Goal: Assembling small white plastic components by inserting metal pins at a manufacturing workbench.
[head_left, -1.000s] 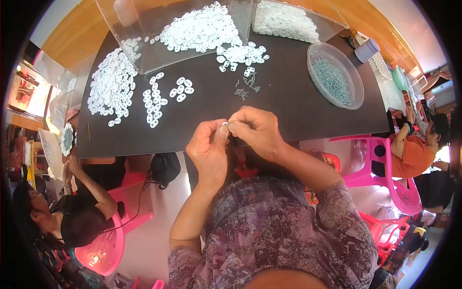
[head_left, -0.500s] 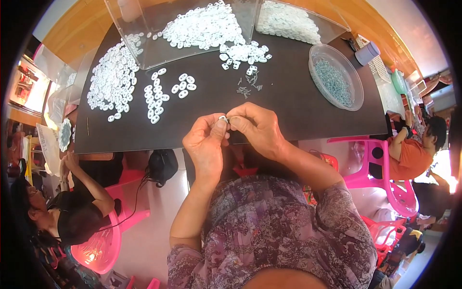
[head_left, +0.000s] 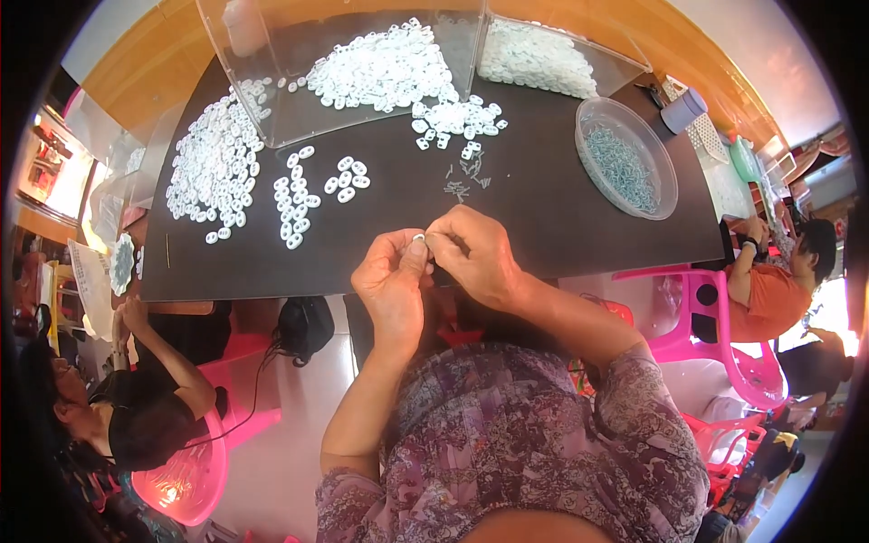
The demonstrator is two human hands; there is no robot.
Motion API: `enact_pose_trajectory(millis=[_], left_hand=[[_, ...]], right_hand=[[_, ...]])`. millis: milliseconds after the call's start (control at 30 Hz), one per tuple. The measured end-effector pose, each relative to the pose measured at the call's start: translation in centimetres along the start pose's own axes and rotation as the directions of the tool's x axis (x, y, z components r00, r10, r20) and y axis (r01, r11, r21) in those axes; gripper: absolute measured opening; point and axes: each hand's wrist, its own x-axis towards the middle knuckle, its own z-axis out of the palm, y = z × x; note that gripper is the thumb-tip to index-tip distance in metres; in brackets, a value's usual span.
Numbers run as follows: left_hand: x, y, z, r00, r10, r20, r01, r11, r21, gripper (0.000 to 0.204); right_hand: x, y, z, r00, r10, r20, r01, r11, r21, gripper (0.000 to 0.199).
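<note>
Over the table's near edge, my left hand (head_left: 391,282) pinches a small white plastic piece (head_left: 418,237) between thumb and fingers. Closed beside it, my right hand (head_left: 477,258) has its fingertips at the piece; whatever they grip is hidden. Beyond my hands lie several small grey pins (head_left: 457,189), with a pile of small white plastic pieces (head_left: 460,118) behind them. To the left, white oval two-holed pieces (head_left: 294,201) form a loose column, next to a small cluster of the same ovals (head_left: 346,179).
A large heap of white ovals (head_left: 213,167) covers the table's left side. Clear plastic bins (head_left: 353,124) with more white pieces stand at the back. Right, a round clear tub (head_left: 672,185) holds metal pins, near a purple-lidded container (head_left: 685,110). Other people sit either side.
My hands stay together at the white piece, and the right fingers have closed in tighter against it. The whole view has shifted slightly, with the table now lower in it.
</note>
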Motion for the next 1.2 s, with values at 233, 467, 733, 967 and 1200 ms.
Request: enact_pose_trajectory(millis=[233,467,733,967,1200], left_hand=[[1.3,-0.6,-0.4,1.000,0.029,-0.005,-0.029,1.000,0.002,0.009],[1.5,-1.2,-0.6,1.000,0.027,0.015,-0.028,0.998,0.052,0.010],[1.5,-1.1,-0.7,1.000,0.022,0.008,-0.022,1.000,-0.011,0.010],[1.3,-1.0,-0.8,0.999,0.034,0.008,-0.034,0.999,0.005,0.010],[1.3,-1.1,-0.7,0.999,0.042,0.001,-0.042,0.998,0.036,0.009]], right_hand=[[5.3,2.2,-2.5,0.985,-0.171,-0.005,0.159,0.929,-0.334,0.012],[12.6,7.4,-1.1,0.940,-0.335,0.068,0.284,0.655,-0.700,0.013],[13.9,8.7,0.7,0.934,-0.268,0.236,0.345,0.504,-0.792,0.011],[13.2,5.9,-1.6,0.993,0.070,0.100,-0.043,0.968,-0.249,0.014],[11.7,4.8,-3.2,0.924,0.303,0.232,-0.346,0.921,0.178,0.017]])
